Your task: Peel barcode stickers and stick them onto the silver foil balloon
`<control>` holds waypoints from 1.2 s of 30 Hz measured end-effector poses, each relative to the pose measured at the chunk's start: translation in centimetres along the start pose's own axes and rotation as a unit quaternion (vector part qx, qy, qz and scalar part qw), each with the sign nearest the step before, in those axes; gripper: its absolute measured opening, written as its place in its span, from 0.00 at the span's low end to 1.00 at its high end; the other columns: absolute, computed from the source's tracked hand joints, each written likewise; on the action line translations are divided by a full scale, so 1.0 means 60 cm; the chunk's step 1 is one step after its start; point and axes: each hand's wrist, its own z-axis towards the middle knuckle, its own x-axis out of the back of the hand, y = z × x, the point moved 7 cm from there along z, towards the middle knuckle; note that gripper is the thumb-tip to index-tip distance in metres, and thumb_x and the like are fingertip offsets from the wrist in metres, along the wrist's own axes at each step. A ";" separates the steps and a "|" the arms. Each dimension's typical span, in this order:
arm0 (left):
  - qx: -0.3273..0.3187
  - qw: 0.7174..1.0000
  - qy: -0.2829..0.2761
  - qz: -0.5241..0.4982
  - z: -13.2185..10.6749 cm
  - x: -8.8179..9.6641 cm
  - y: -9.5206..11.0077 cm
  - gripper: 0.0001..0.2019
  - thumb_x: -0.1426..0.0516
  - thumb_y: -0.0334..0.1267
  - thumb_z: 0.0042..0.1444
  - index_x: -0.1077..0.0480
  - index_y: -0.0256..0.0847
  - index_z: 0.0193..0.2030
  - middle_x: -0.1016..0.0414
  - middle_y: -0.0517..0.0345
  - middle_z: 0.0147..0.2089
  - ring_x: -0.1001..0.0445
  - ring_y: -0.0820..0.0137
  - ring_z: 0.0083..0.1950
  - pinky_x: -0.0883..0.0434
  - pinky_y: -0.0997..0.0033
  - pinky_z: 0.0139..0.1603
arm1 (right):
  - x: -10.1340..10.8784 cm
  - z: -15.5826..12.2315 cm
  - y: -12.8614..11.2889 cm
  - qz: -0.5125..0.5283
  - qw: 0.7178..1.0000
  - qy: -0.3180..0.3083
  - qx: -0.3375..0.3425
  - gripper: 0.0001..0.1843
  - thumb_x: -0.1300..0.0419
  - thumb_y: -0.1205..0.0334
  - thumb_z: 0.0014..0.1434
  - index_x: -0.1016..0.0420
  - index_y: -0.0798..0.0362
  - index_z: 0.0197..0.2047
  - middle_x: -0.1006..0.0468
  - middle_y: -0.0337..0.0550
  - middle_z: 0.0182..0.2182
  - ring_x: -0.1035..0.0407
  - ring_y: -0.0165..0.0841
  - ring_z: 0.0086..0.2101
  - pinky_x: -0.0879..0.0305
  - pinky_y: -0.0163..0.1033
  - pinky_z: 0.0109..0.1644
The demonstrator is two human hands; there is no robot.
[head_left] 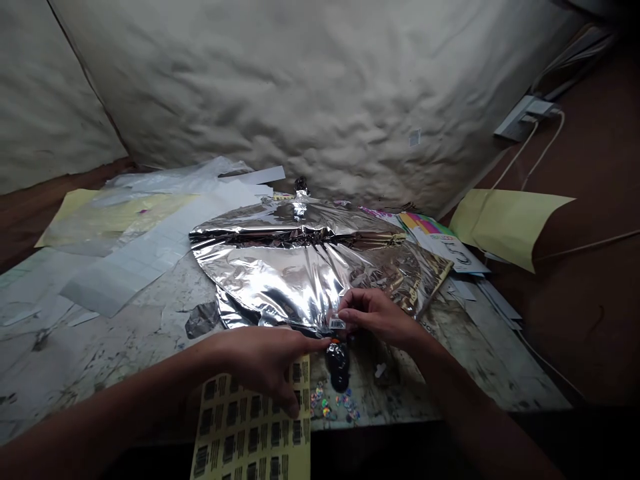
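Note:
A flattened silver foil balloon (280, 267) lies across the table, creased along its middle. My right hand (377, 317) is closed, its thumb and forefinger pinching a small white barcode sticker (337, 323) at the balloon's near edge. My left hand (265, 360) lies over a yellow sheet of barcode stickers (253, 437), thumb on top of it; the fingers beneath are hidden. Its forefinger stretches to an orange spot beside a shiny black piece (339, 367) below the balloon. Small round shiny stickers (325, 404) are scattered close by.
Clear plastic and white papers (135, 250) cover the left side. Colourful printed packets (443, 243) and a yellow sheet (505, 223) are at the right. A power strip (525, 117) with white cables hangs on the right wall. Crumpled dark foil (201, 320) lies left of the balloon.

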 end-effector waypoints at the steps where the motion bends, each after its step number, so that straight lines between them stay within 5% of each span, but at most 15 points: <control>1: 0.001 1.000 -0.003 0.001 -0.001 0.000 0.000 0.51 0.33 0.46 0.44 0.55 0.47 0.72 0.23 0.48 0.47 0.25 0.58 0.43 0.30 0.67 0.39 | 0.001 0.001 0.002 -0.016 1.000 0.005 0.002 0.16 0.34 0.49 0.53 0.27 0.55 0.33 0.23 0.40 0.29 0.29 0.30 0.28 0.33 0.37 0.34; 6: -0.001 1.000 -0.014 0.003 -0.003 0.000 0.002 0.51 0.34 0.47 0.45 0.56 0.46 0.72 0.21 0.54 0.35 0.24 0.61 0.33 0.30 0.69 0.34 | 0.004 0.006 0.013 -0.072 0.997 0.024 0.006 0.15 0.35 0.50 0.55 0.25 0.55 0.33 0.22 0.40 0.30 0.31 0.29 0.26 0.34 0.35 0.31; 14: -0.008 1.000 -0.017 -0.020 -0.005 -0.002 0.004 0.51 0.34 0.44 0.46 0.57 0.44 0.73 0.20 0.55 0.34 0.23 0.62 0.32 0.30 0.70 0.32 | -0.005 0.005 0.004 -0.153 0.987 0.036 0.015 0.08 0.37 0.57 0.56 0.24 0.54 0.34 0.22 0.39 0.28 0.30 0.29 0.27 0.36 0.34 0.32; 19: -0.009 0.999 -0.019 -0.026 -0.005 -0.003 0.003 0.51 0.34 0.43 0.46 0.57 0.44 0.73 0.20 0.54 0.34 0.22 0.61 0.34 0.30 0.71 0.31 | -0.006 -0.003 -0.018 -0.324 0.940 0.095 0.049 0.04 0.36 0.61 0.56 0.25 0.51 0.36 0.21 0.38 0.32 0.29 0.31 0.32 0.37 0.36 0.37; 23: -0.008 1.000 -0.015 -0.002 -0.004 0.001 0.002 0.52 0.33 0.45 0.45 0.57 0.49 0.72 0.20 0.51 0.42 0.22 0.58 0.40 0.29 0.67 0.37 | 0.025 -0.005 -0.028 -0.406 0.901 0.142 0.057 0.08 0.36 0.59 0.57 0.26 0.51 0.40 0.23 0.39 0.32 0.30 0.32 0.31 0.38 0.37 0.36; 26: 0.003 1.000 -0.021 0.013 -0.007 0.005 0.002 0.51 0.33 0.47 0.44 0.56 0.51 0.72 0.21 0.51 0.43 0.23 0.57 0.40 0.29 0.65 0.40 | 0.015 -0.008 -0.041 -0.406 0.904 0.013 0.135 0.06 0.35 0.62 0.58 0.23 0.50 0.40 0.25 0.42 0.42 0.30 0.33 0.40 0.36 0.38 0.44; 29: -0.006 0.999 -0.046 0.007 -0.013 0.006 0.009 0.50 0.32 0.47 0.42 0.51 0.54 0.71 0.20 0.53 0.42 0.22 0.57 0.40 0.28 0.66 0.39 | -0.011 -0.024 -0.049 -0.370 0.899 -0.140 0.187 0.15 0.31 0.65 0.53 0.22 0.48 0.46 0.28 0.44 0.50 0.33 0.36 0.50 0.36 0.38 0.51; 33: -0.037 0.996 -0.072 -0.028 -0.021 0.009 0.023 0.47 0.32 0.45 0.44 0.48 0.56 0.70 0.20 0.57 0.43 0.21 0.60 0.38 0.28 0.68 0.38 | -0.017 -0.025 -0.053 -0.365 0.894 -0.133 0.224 0.07 0.37 0.64 0.60 0.20 0.47 0.42 0.25 0.43 0.47 0.31 0.34 0.47 0.36 0.38 0.51; 36: -0.053 0.997 -0.045 -0.042 -0.024 0.017 0.023 0.50 0.32 0.44 0.43 0.53 0.55 0.71 0.29 0.55 0.60 0.26 0.57 0.53 0.30 0.65 0.51 | -0.011 -0.017 -0.046 -0.322 0.911 -0.120 0.227 0.06 0.40 0.63 0.62 0.20 0.51 0.39 0.22 0.43 0.39 0.28 0.32 0.40 0.35 0.37 0.45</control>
